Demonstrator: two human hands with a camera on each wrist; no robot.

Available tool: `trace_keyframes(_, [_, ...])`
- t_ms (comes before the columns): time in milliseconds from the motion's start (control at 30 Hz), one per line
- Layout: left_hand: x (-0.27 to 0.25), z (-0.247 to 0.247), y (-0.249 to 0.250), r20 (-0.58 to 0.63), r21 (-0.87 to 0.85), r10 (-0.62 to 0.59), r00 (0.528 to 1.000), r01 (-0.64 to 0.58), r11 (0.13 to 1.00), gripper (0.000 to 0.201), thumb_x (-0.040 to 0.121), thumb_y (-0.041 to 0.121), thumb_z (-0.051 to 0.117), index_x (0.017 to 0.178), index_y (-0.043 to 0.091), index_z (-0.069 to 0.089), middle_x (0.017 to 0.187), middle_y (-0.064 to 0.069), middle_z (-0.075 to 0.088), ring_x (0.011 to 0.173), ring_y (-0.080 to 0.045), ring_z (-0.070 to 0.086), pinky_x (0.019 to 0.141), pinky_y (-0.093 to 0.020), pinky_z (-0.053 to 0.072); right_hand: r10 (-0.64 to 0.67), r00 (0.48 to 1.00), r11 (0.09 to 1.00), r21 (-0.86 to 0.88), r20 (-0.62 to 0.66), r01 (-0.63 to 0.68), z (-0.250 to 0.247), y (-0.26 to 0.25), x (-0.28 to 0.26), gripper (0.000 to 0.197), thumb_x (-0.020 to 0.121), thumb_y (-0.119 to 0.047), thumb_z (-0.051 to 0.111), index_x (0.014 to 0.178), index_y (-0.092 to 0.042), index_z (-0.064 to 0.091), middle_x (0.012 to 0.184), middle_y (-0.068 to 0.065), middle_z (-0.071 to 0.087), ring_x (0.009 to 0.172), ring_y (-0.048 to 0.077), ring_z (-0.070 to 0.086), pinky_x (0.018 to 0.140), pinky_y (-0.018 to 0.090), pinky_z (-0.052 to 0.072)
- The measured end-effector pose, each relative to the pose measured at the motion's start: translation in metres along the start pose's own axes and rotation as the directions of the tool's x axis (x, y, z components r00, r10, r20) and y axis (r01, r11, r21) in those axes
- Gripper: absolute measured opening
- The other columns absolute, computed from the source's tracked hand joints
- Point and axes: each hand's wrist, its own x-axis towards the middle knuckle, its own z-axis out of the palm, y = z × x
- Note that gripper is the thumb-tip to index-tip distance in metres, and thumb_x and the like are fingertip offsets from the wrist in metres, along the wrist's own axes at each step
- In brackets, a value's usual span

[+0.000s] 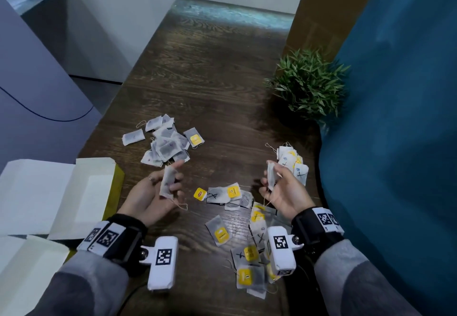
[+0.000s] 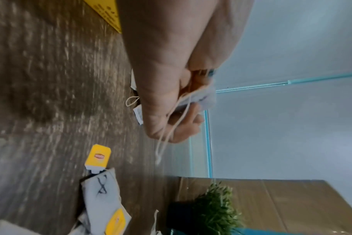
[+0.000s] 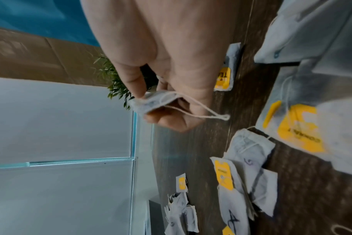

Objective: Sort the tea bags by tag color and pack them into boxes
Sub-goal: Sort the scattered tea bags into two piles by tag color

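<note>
The left hand [image 1: 152,195] is hovering palm-up over the dark wooden table [image 1: 210,73], its fingers curling round a pale tea bag [image 1: 168,183] whose looped string [image 2: 171,127] is dangling below the palm. The right hand [image 1: 282,189], also raised above the table, is pinching a second tea bag [image 1: 271,176] between thumb and fingers, its string [image 3: 201,111] trailing out in a loop. Just beyond the left hand a heap of pale bags [image 1: 164,143] is lying, with one yellow-tagged bag [image 1: 194,138] at its right edge. Beside the right hand a small stack of bags [image 1: 293,162] is sitting near the table's right edge. Between and below the hands, bags with yellow tags [image 1: 233,190] are lying scattered, some marked with a black X [image 1: 214,195]. Open white boxes [image 1: 57,192] are resting at the left, well apart from the potted green plant [image 1: 309,83] standing at the far right.
</note>
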Motion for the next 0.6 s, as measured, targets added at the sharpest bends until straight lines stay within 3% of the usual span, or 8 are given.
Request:
trace_keyframes(33, [-0.002, 0.0, 0.002, 0.057, -0.042, -0.036, 0.998, 0.039, 0.998, 0.058, 0.062, 0.019, 0.069, 0.119, 0.01, 0.061, 0.069, -0.003, 0.055, 0.047, -0.009, 0.044, 0.047, -0.024, 0.043, 0.013, 1.0, 1.0, 0.0, -0.001, -0.013, 0.001, 0.002, -0.001, 0.015, 0.091, -0.029, 0.049, 0.094, -0.018, 0.058, 0.073, -0.001, 0.05, 0.054, 0.01, 0.048, 0.047, 0.02, 0.041])
trace_keyframes(133, [-0.01, -0.002, 0.007, 0.197, -0.022, -0.077, 0.977, 0.083, 0.996, 0.063, 0.082, 0.053, 0.048, 0.13, 0.012, 0.049, 0.073, -0.002, 0.055, 0.05, -0.009, 0.04, 0.048, -0.023, 0.035, 0.035, 0.999, 0.999, -0.007, 0.037, -0.035, 0.004, 0.01, -0.007, 0.035, 0.081, -0.052, 0.051, 0.092, -0.018, 0.056, 0.062, -0.005, 0.044, 0.046, 0.007, 0.038, 0.041, 0.019, 0.03])
trace_keyframes(200, [-0.014, -0.003, 0.011, 0.226, 0.008, -0.085, 0.97, 0.085, 0.996, 0.068, 0.083, 0.06, 0.04, 0.131, 0.012, 0.048, 0.076, -0.003, 0.056, 0.051, -0.009, 0.04, 0.047, -0.022, 0.034, 0.027, 0.998, 1.0, -0.009, 0.049, -0.027, 0.007, 0.014, -0.012, 0.042, 0.081, -0.057, 0.049, 0.093, -0.018, 0.056, 0.059, -0.004, 0.042, 0.043, 0.007, 0.036, 0.038, 0.018, 0.026])
trace_keyframes(300, [-0.019, -0.005, 0.014, 0.233, 0.047, -0.112, 0.966, 0.104, 0.993, 0.064, 0.076, 0.046, 0.056, 0.131, 0.014, 0.049, 0.076, -0.002, 0.054, 0.052, -0.009, 0.04, 0.048, -0.021, 0.033, 0.016, 0.999, 1.0, -0.022, 0.043, -0.015, 0.011, 0.02, -0.018, 0.045, 0.088, -0.057, 0.039, 0.096, -0.016, 0.057, 0.059, -0.002, 0.043, 0.042, 0.008, 0.034, 0.04, 0.019, 0.021])
trace_keyframes(367, [-0.017, -0.007, 0.014, 0.247, 0.067, -0.117, 0.962, 0.103, 0.992, 0.076, 0.058, 0.028, 0.077, 0.128, 0.014, 0.052, 0.073, -0.002, 0.053, 0.053, -0.009, 0.044, 0.047, -0.02, 0.036, -0.005, 1.0, 1.0, -0.01, 0.029, 0.006, 0.012, 0.022, -0.021, 0.042, 0.091, -0.051, 0.036, 0.097, -0.016, 0.057, 0.061, -0.002, 0.043, 0.045, 0.009, 0.034, 0.042, 0.02, 0.021])
trace_keyframes(500, [-0.011, -0.014, 0.01, 0.195, 0.08, -0.143, 0.97, 0.13, 0.988, 0.073, 0.026, 0.004, 0.087, 0.097, 0.006, 0.07, 0.071, -0.007, 0.059, 0.052, -0.013, 0.052, 0.045, -0.023, 0.043, -0.062, 0.995, 0.995, -0.085, -0.08, 0.055, 0.008, 0.02, -0.031, 0.034, 0.091, -0.032, 0.034, 0.102, -0.014, 0.06, 0.066, -0.002, 0.043, 0.052, 0.01, 0.035, 0.044, 0.021, 0.028])
trace_keyframes(567, [-0.009, -0.013, 0.007, 0.151, 0.096, -0.167, 0.974, 0.154, 0.983, 0.075, 0.03, 0.001, 0.083, 0.103, 0.005, 0.066, 0.075, -0.01, 0.065, 0.049, -0.013, 0.052, 0.043, -0.022, 0.041, -0.075, 0.978, 0.964, -0.264, -0.194, 0.021, 0.0, 0.017, -0.027, 0.033, 0.09, -0.017, 0.033, 0.103, -0.012, 0.062, 0.074, -0.001, 0.046, 0.06, 0.012, 0.038, 0.059, 0.024, 0.041])
trace_keyframes(600, [-0.006, -0.014, 0.005, 0.113, 0.118, -0.183, 0.977, 0.17, 0.978, 0.069, 0.041, 0.001, 0.077, 0.107, 0.005, 0.06, 0.078, -0.011, 0.068, 0.048, -0.012, 0.051, 0.042, -0.021, 0.039, -0.088, 0.965, 0.943, -0.333, -0.246, 0.001, -0.003, 0.015, -0.023, 0.031, 0.089, -0.01, 0.034, 0.103, -0.012, 0.062, 0.08, 0.001, 0.049, 0.064, 0.014, 0.04, 0.07, 0.026, 0.043])
